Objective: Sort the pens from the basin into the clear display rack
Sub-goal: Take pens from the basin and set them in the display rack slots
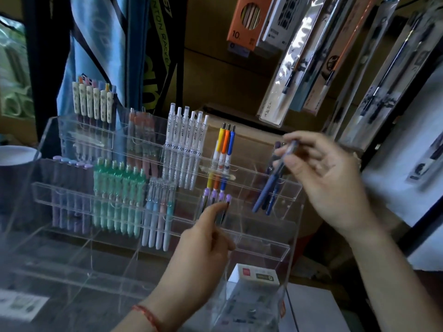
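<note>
Dim and bluish overall, with pale daylight at the window (12, 68) on the far left. Bright glare on the plastic sleeves (297, 51) upper right; faint reflections across the clear rack (263, 238). Motion-blurred at the right hand (328, 178) and its pen (291, 147). Soft throughout, bowed and stretched toward the edges.

The desk (100, 317) is dark and shows mostly through the acrylic of the clear display rack (263, 248), which stands on it and fills most of its width. Just left of the rack sits the grey basin (16, 178), partly seen through the rack's side panel. A printed label (19, 305) lies flat by the rack's front left corner. A white box (254, 276) shows low at the front right corner. A cardboard box (254, 137) stands behind the rack.
</note>
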Demonstrator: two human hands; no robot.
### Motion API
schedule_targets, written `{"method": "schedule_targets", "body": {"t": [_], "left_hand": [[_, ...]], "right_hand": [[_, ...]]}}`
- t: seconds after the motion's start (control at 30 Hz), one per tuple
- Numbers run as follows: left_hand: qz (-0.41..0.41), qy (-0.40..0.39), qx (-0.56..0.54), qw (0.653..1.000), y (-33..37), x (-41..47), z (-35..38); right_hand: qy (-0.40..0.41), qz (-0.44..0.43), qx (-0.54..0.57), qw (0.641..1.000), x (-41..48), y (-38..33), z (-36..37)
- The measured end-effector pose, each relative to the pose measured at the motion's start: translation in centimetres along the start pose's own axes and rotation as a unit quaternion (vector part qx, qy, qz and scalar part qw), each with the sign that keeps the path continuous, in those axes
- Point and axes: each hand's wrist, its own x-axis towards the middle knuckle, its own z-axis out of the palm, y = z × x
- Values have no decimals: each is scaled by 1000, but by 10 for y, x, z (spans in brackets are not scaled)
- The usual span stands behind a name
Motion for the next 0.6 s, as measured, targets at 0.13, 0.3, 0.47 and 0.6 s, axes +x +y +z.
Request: {"method": "schedule_targets", "body": {"t": [0.13, 0.3, 0.47, 0.6], "left_hand": [[31, -48, 107, 993, -8, -6, 2], [24, -108, 200, 974, -7, -2, 12], [32, -108, 249, 962, -10, -2, 15], [34, -116, 270, 955, -10, -2, 12]], "right_hand": [[-84, 77, -10, 993, -18, 20, 22], [-117, 132, 23, 984, -22, 32, 26], [-129, 135, 5, 982, -21, 33, 24], [-133, 153, -4, 979, -20, 35, 25]]}}
